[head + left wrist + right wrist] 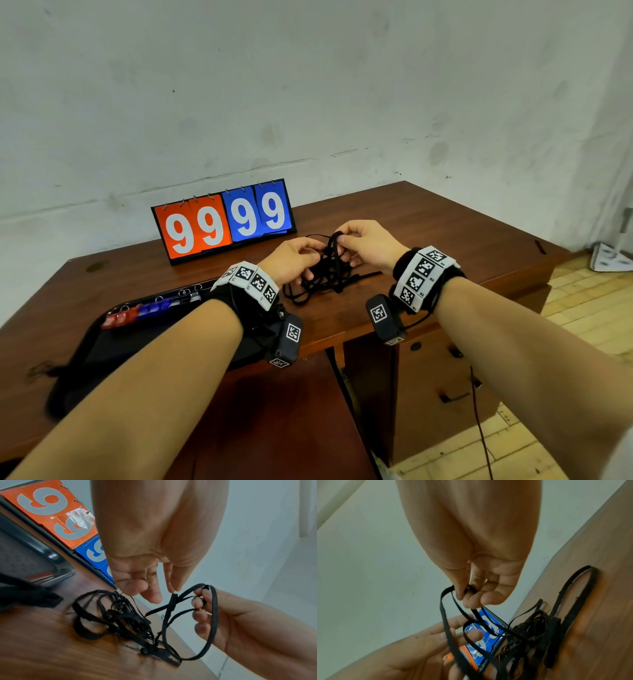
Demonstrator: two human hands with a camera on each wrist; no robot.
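A tangle of black elastic bands (325,277) lies on the brown wooden desk (445,222), in front of both hands. My left hand (303,253) pinches one strand between thumb and forefinger, seen close in the left wrist view as the left hand (165,593) holding a crossing of the band. My right hand (352,241) grips a raised loop (215,615) of the same band, with the strand running over its curled fingers (471,600). The loop hangs down into the tangle (120,618) on the desk.
A flip scoreboard (224,222) showing 99 in orange and 99 in blue stands behind the hands by the wall. A black case (137,335) with red and blue clips lies at the left. Desk drawers (445,377) and tiled floor are at the right.
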